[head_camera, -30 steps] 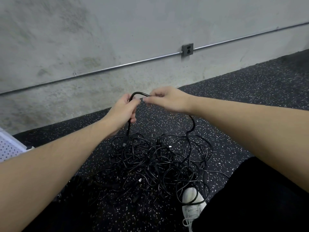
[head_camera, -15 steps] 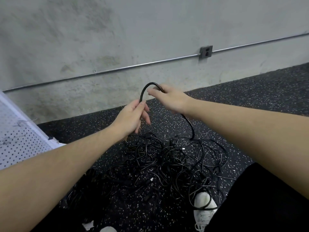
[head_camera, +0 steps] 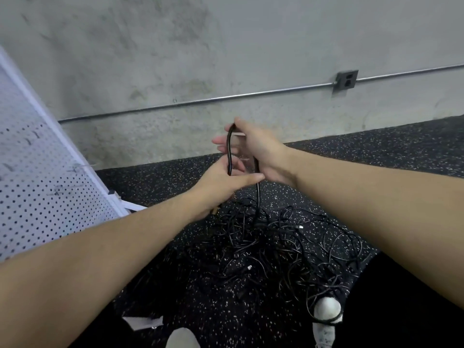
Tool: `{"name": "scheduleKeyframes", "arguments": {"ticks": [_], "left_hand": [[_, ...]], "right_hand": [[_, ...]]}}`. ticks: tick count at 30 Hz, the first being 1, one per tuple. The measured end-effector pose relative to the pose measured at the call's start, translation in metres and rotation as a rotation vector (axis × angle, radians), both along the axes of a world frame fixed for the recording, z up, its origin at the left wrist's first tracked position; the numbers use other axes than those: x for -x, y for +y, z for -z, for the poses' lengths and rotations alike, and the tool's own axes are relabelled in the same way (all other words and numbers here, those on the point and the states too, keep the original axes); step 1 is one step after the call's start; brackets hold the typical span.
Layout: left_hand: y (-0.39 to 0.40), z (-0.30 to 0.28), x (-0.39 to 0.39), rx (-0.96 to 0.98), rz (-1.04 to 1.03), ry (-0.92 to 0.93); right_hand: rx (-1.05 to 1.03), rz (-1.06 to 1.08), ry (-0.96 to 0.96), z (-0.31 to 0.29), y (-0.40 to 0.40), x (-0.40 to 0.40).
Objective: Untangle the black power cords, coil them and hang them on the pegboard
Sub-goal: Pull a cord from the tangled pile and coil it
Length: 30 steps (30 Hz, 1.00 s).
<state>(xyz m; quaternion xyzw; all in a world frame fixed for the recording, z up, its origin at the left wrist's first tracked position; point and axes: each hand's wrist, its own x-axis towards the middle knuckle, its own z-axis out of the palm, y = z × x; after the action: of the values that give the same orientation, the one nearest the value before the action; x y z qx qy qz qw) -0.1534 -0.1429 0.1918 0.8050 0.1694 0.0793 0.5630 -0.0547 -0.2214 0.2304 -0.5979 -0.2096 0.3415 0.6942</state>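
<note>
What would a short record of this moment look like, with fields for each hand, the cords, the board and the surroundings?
left hand: grips the lifted cord's lower part
right hand: holds the loop's top
lifted cord: a narrow upright loop between both hands, one strand trailing down into the pile
cord pile: black, tangled, on the speckled floor
pegboard: white, at left, leaning; no cords on the visible part
wall outlet: on the concrete wall

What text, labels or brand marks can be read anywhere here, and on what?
None can be read.
Pegboard: only holes and hooks, no lettering.
Wall outlet: no marking shows.
Black cord held by both hands: any print on it is too small to tell.
Cord pile: small white tags or plug ends, too small and blurred to read.
White shoe: no logo shows.
</note>
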Motion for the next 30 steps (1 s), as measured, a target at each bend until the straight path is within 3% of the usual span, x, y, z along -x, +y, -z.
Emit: {"name": "scheduleKeyframes", "arguments": {"ticks": [5,10,19,24,30], "left_hand": [[0.01,0.004,0.01,-0.055,0.039,0.014],[0.013,0.007,0.015,0.115,-0.002,-0.102],[0.023,0.003,0.013,0.336,0.044,-0.073],[0.028,0.011,0.011,0.26,0.021,0.003],[0.021,0.004,0.005,0.3,-0.108,-0.109]], "right_hand": [[-0.046,-0.023,0.075,0.003,0.015,0.003],[-0.014,0.009,0.116,0.009,0.025,-0.009],[-0.015,0.073,0.157,0.011,0.039,-0.013],[0.123,0.032,0.101,0.022,0.037,-0.02],[0.115,-0.146,0.04,0.024,0.02,-0.023]]}}
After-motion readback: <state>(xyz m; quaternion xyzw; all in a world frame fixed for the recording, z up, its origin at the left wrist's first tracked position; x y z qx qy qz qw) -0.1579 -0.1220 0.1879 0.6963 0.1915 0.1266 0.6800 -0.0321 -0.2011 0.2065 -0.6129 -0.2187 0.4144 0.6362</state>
